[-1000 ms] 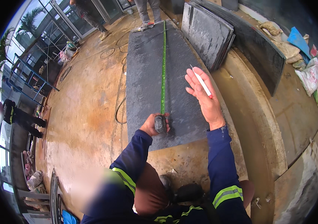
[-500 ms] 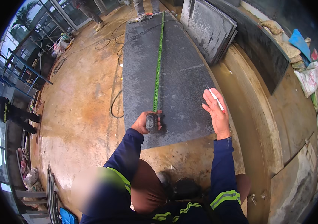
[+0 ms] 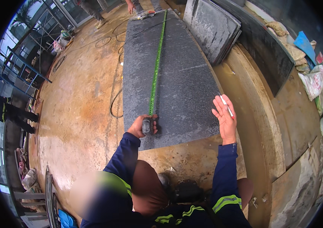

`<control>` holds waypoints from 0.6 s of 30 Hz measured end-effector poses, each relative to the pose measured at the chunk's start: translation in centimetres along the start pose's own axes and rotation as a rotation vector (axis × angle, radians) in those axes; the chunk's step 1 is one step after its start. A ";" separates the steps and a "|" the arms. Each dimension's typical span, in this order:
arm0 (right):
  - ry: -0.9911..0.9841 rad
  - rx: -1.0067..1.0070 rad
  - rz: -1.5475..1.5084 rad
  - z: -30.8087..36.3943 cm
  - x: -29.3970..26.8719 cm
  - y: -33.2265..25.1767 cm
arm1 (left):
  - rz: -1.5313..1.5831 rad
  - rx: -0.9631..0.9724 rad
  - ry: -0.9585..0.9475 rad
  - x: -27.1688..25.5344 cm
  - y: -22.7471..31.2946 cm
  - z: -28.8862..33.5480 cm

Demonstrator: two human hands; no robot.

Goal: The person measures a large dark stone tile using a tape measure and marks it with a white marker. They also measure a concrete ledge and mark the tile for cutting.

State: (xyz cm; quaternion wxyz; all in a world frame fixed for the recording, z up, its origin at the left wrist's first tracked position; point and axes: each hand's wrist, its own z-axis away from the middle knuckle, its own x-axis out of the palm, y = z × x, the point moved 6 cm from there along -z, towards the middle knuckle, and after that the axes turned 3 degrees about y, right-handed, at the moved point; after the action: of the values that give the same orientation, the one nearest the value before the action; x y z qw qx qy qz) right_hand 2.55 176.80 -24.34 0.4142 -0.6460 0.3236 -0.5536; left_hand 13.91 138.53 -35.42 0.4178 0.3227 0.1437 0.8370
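Observation:
My left hand (image 3: 140, 126) is closed round a dark tape measure (image 3: 147, 127) over the near end of a large dark grey stone slab (image 3: 186, 95). From its case the green tape blade (image 3: 157, 68) stretches along the slab to the far edge. Out past the slab's right edge, my right hand (image 3: 226, 121) is raised with its palm showing and the fingers stretched out. A slim white pen (image 3: 226, 105) with a red end and a dark tip lies across those fingers, held in the hand.
A co-worker's hand (image 3: 131, 7) and legs are at the slab's far end, beside a grey and red tool (image 3: 144, 14). Dark slabs (image 3: 211, 32) lean on the right, by sacks (image 3: 313, 81). Cables (image 3: 116, 102) cross the wet floor. Another person (image 3: 13, 114) stands at left, near blue scaffolding (image 3: 26, 68).
My left hand has shifted left with the tape measure, and the blade has swung with it. My right hand has moved slightly right and nearer. The co-worker's hand has come into view.

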 end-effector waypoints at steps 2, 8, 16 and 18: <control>0.005 -0.003 -0.008 0.1 -0.2 0.0 | -0.021 0.011 0.000 0.3 0.0 -0.1; 0.022 -0.005 -0.011 0.3 -1.0 0.1 | -0.006 0.003 -0.015 0.9 -0.3 -0.2; 0.040 -0.015 -0.002 0.5 -1.6 -0.2 | 0.009 -0.016 -0.025 1.2 -0.7 0.4; 0.044 -0.017 -0.001 0.5 -1.8 -0.3 | -0.015 -0.008 -0.001 0.9 -0.8 0.9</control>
State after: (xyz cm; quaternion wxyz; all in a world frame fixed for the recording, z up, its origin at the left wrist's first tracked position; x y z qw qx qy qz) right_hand 2.72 178.56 -24.87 0.4010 -0.6375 0.3370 -0.5650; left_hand 14.53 139.68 -34.78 0.4255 0.3203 0.1428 0.8342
